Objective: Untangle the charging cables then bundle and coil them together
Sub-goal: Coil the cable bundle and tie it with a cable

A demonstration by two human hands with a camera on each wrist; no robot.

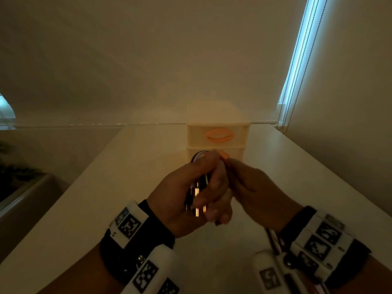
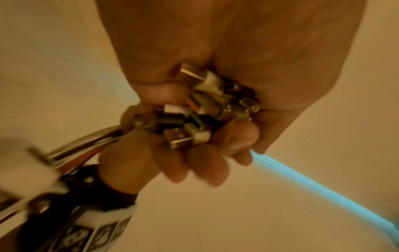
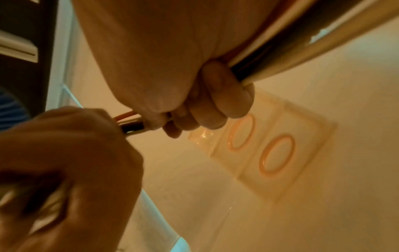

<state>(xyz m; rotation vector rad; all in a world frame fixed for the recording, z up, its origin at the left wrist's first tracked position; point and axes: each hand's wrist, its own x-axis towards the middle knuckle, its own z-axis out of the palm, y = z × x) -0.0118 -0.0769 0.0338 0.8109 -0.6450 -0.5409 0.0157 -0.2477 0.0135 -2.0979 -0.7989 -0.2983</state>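
Note:
Both hands are raised together over the white table (image 1: 101,187). My left hand (image 1: 180,194) is curled round the ends of the charging cables (image 2: 194,119), a cluster of white and metal USB plugs (image 1: 197,196) showing in its fist. The right hand (image 1: 250,187) touches the left and grips the same bundle of white, black and orange cords (image 3: 131,125) just beyond it. From the right fist the cords (image 3: 302,44) run back past the right wrist. A loop of cord (image 1: 198,155) peeks out above the left knuckles.
A pale two-drawer plastic box (image 1: 217,134) with orange oval handles stands on the table right behind the hands, against the wall. The table's left edge (image 1: 70,183) drops off beside a dark planter. Blind cords (image 1: 297,60) hang at the right.

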